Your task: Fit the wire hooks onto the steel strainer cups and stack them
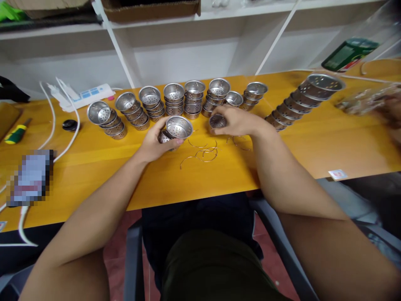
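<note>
My left hand is closed around a perforated metal cup, its open top tilted up; part of another cup shows under it. Over the table to the right, my right hand grips a second perforated cup, its fingers along the rim. Between and in front of my hands lie several thin curved wires on the tabletop. Just behind stand stacks of the same cups, among them a middle stack and one close behind my right hand.
On the yellow table, a tall leaning stack of cups stands at right, near a green can and a plastic bag. At left are a phone, white cables, a power strip and a screwdriver. White shelving rises behind.
</note>
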A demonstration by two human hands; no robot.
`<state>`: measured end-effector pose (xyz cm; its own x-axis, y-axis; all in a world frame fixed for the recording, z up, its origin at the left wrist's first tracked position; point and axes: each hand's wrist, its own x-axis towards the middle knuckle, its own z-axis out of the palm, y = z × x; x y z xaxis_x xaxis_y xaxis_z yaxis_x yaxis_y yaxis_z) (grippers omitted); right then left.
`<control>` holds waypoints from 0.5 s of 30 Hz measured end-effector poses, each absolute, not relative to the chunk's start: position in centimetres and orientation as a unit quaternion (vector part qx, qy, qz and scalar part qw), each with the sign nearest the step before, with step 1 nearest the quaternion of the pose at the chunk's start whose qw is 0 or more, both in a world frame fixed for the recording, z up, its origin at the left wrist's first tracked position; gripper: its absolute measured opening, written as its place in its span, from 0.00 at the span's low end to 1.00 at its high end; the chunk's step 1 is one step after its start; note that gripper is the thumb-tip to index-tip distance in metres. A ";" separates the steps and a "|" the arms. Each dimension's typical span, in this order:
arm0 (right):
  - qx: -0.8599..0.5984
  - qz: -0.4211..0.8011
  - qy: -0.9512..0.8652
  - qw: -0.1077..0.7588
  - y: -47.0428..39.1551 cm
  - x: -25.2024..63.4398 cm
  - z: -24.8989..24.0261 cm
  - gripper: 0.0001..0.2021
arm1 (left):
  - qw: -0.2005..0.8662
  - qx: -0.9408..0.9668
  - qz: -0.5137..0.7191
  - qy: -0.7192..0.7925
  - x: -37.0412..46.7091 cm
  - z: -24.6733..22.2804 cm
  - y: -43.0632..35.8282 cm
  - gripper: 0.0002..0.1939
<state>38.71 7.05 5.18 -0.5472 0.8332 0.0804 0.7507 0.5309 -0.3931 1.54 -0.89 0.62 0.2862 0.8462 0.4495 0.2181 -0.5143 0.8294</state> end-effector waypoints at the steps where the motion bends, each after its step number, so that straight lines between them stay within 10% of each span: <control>1: -0.477 0.154 -0.859 0.102 7.2 38.6 4.8 0.36 | 0.312 0.736 0.476 0.367 1.3 0.3 -0.5 0.53; 6: -0.504 0.141 -0.850 0.055 6.3 38.0 5.4 0.43 | 0.263 0.745 0.471 0.392 0.5 -0.3 0.3 0.53; 15: -0.171 0.224 -0.922 0.266 1.8 32.3 6.1 0.42 | 0.281 0.785 0.413 0.367 1.7 0.4 -1.1 0.50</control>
